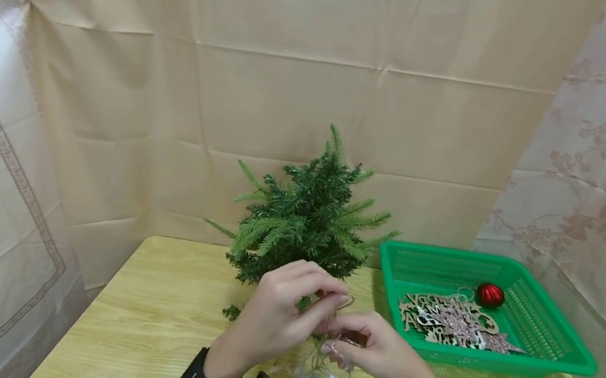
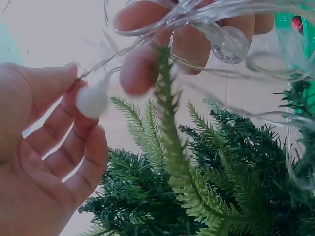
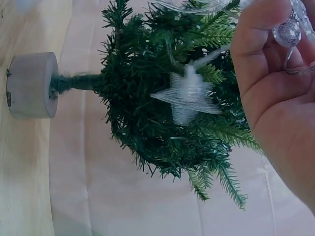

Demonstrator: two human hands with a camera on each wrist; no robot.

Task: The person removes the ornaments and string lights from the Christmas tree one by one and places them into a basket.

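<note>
A small artificial Christmas tree (image 1: 303, 222) stands on the table behind both hands. My left hand (image 1: 282, 316) pinches the thin wire of a string of lights between thumb and forefinger, right beside a white ball (image 2: 92, 102). Close by on the right, my right hand (image 1: 378, 349) grips the looped bundle of that string, and a clear crackled ball (image 2: 230, 45) shows among its strands. A silvery ball (image 3: 287, 33) lies against the right fingers. From the bundle dangles a star-shaped light (image 3: 187, 98), seen in front of the tree in the right wrist view.
A green plastic basket (image 1: 496, 362) sits at the right of the wooden table (image 1: 136, 322). It holds a red ribbed ball (image 1: 490, 295) and a heap of flat cutout ornaments (image 1: 456, 318). The tree has a round pale base (image 3: 33, 85). Beige cloth (image 1: 302, 48) hangs behind.
</note>
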